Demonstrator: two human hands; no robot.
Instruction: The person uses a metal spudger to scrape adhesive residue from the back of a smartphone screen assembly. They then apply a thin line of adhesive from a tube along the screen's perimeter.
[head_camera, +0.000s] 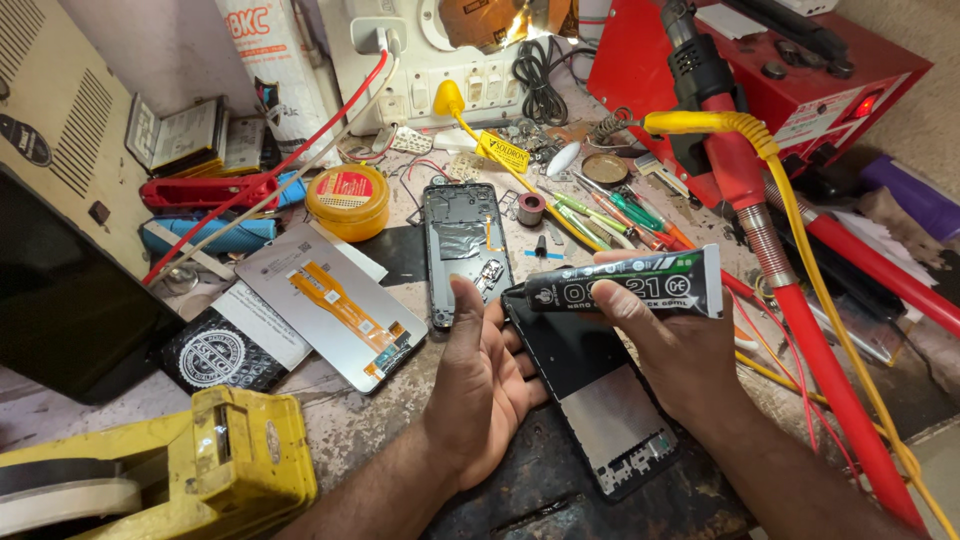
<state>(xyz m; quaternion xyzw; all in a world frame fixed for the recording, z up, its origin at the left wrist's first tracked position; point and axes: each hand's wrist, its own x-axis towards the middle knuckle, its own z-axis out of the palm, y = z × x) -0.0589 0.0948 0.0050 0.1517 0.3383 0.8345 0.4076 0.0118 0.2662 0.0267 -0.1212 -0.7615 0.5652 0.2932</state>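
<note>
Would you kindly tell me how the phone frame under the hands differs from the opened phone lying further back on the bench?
The phone frame lies tilted under the left hand, which supports it; the opened phone lies straight and untouched. The phone frame looks mostly bare and flat, with a grey panel; the opened phone shows boards, foil and an orange flex cable. The right hand holds a black glue tube over the frame's top edge. Both are dark and rectangular.

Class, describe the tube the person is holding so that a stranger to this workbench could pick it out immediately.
Start at the red machine at the bench's far right, then drop to the person's right hand. It grips a black squeeze tube lying sideways, nozzle toward the phone frame. Unlike the thin tools behind, it is fat with a flat crimped end.
</note>
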